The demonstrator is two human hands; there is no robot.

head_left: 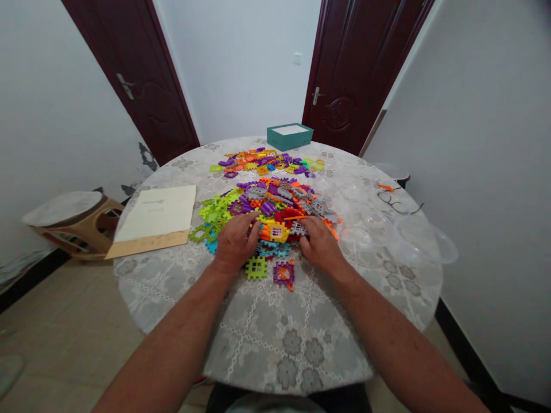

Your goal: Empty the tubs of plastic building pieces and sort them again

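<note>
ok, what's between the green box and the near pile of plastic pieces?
A smaller pile of mixed-colour plastic pieces lies between the green box and the near pile; the head view shows it.

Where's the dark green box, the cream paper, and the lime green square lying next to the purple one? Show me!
Dark green box [298,141]: head view, on its front wall.
Cream paper [159,213]: head view, near its middle.
Lime green square [256,268]: head view, middle of its lattice.
</note>
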